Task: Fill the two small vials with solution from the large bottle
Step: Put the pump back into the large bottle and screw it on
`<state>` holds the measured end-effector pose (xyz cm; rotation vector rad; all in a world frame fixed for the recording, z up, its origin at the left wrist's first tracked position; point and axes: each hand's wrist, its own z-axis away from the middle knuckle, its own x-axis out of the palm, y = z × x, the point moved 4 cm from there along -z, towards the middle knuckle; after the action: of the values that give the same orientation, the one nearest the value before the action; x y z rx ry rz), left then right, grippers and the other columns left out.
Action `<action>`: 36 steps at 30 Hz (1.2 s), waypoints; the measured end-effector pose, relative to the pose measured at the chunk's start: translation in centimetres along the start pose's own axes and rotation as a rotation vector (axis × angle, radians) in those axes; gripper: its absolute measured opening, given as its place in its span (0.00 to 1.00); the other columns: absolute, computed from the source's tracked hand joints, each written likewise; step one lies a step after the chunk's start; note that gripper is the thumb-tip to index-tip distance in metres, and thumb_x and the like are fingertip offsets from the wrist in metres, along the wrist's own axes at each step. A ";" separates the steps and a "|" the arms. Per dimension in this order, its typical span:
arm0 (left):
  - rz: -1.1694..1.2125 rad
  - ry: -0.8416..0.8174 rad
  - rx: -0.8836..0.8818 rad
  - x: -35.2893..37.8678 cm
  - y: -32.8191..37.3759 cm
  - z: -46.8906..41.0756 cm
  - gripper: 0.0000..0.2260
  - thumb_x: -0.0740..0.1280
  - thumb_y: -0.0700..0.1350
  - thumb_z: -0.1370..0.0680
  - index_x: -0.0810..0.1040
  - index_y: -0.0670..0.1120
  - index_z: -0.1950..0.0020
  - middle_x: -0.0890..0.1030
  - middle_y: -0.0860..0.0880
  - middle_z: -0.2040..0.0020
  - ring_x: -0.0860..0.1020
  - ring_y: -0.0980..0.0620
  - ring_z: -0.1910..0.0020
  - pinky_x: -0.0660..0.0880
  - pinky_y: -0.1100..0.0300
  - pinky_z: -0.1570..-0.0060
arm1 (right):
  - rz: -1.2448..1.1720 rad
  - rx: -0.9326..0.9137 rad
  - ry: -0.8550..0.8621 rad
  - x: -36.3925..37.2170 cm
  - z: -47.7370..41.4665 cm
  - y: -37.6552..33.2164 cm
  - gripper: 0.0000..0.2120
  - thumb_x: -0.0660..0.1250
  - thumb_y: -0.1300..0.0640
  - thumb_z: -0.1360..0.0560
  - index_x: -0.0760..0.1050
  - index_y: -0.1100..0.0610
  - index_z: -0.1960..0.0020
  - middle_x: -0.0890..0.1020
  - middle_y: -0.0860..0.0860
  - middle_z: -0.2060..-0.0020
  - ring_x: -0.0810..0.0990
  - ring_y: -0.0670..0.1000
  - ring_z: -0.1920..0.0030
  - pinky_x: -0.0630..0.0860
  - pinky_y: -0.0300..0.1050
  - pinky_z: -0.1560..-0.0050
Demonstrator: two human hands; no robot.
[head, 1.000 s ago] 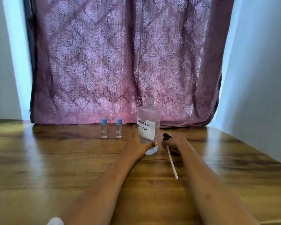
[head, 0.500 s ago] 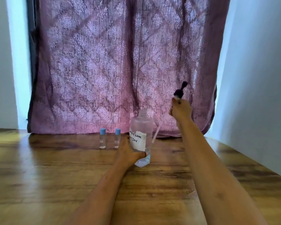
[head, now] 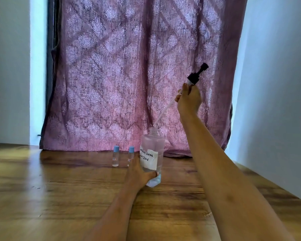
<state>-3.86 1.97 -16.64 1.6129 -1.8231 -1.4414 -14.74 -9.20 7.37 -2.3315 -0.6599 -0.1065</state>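
Note:
The large clear bottle (head: 152, 152) with a handwritten white label stands on the wooden table, its neck uncapped. My left hand (head: 139, 173) grips its lower part from the left. My right hand (head: 189, 100) is raised above and to the right of the bottle and holds the black pump head (head: 197, 73). The pump's white tube (head: 165, 112) slants down, its tip just above the bottle's mouth. Two small vials with blue caps, the left vial (head: 115, 156) and the right vial (head: 131, 156), stand upright just left of the bottle.
A purple patterned curtain (head: 129, 75) hangs behind the table (head: 59, 197). A pale wall (head: 276, 101) runs along the table's right side, another stands at the far left.
My right hand lifted the pump from the table, then moved it so its tube tip comes over the bottle's mouth. My left hand kept its hold on the bottle.

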 end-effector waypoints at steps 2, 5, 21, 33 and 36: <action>-0.009 -0.007 0.006 0.0 -0.1 -0.1 0.40 0.73 0.62 0.45 0.64 0.54 0.36 0.77 0.53 0.42 0.76 0.50 0.44 0.76 0.47 0.44 | 0.097 0.001 -0.034 0.3 0.1 0.3 0.09 0.58 0.55 0.20 0.72 0.61 0.51 0.76 0.51 0.65 0.77 0.52 0.65 0.79 0.57 0.58; -0.001 -0.009 0.006 0.1 0.1 0.0 0.40 0.75 0.60 0.43 0.64 0.53 0.36 0.76 0.52 0.42 0.75 0.50 0.43 0.75 0.48 0.43 | 0.197 0.047 -0.120 0.9 0.9 1.5 0.10 0.59 0.55 0.20 0.74 0.62 0.49 0.79 0.56 0.59 0.80 0.56 0.60 0.79 0.57 0.55; 0.064 0.007 -0.033 0.4 0.2 -0.2 0.38 0.76 0.53 0.43 0.64 0.49 0.37 0.76 0.50 0.43 0.75 0.49 0.44 0.74 0.53 0.46 | 0.388 0.231 -0.566 1.9 7.6 6.8 0.27 0.76 0.53 0.33 0.70 0.57 0.37 0.78 0.51 0.53 0.76 0.49 0.54 0.69 0.34 0.62; 0.013 0.038 -0.002 0.0 0.8 -0.2 0.34 0.78 0.47 0.38 0.64 0.45 0.39 0.73 0.52 0.48 0.73 0.52 0.50 0.70 0.58 0.52 | 0.161 0.339 -0.546 3.2 7.5 7.6 0.20 0.73 0.62 0.31 0.73 0.63 0.41 0.80 0.56 0.46 0.80 0.55 0.47 0.77 0.52 0.43; 0.009 0.039 0.009 -0.1 0.9 -0.1 0.34 0.78 0.47 0.38 0.64 0.45 0.38 0.72 0.53 0.48 0.72 0.53 0.50 0.68 0.60 0.53 | 0.182 0.364 -0.515 3.7 7.2 7.3 0.25 0.77 0.60 0.35 0.71 0.61 0.41 0.77 0.53 0.51 0.78 0.54 0.49 0.78 0.52 0.44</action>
<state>-4.26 1.87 -15.83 1.6234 -1.8153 -1.3905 -8.75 -7.47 -1.61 -2.0514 -0.6406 0.6617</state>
